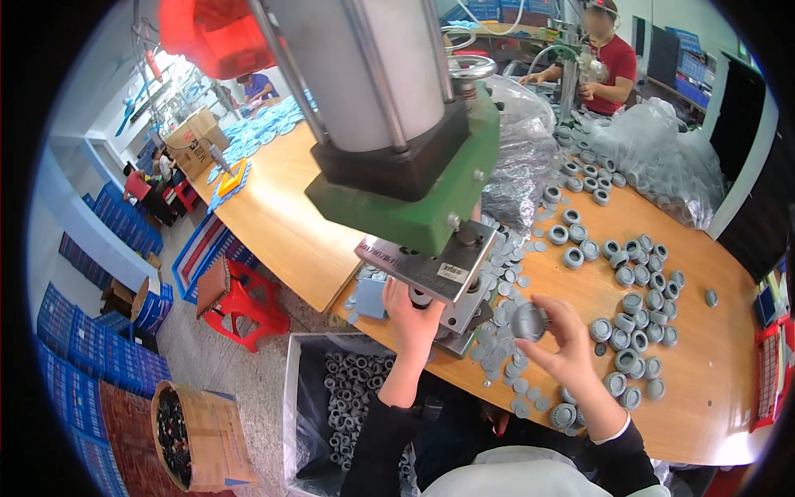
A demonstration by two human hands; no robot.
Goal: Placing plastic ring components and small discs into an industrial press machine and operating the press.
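My right hand point(566, 341) pinches a grey ribbed round cap point(528, 322) between thumb and fingers, just right of the press. Loose flat grey discs point(503, 313) lie on the table beneath and around it. My left hand point(407, 321) reaches in under the steel plate point(435, 269) of the green and grey press point(397, 211). Its fingertips are hidden by the plate, so what they touch cannot be made out. Beside that hand lies a light blue-grey block point(370, 298).
Several grey caps point(633, 319) are spread over the wooden table point(704, 373) at right. Below the edge stands a lined bin point(291, 414) of grey rings. Clear plastic bags point(662, 153) lie farther back, near a co-worker in red point(617, 70). A red stool point(240, 302) stands left.
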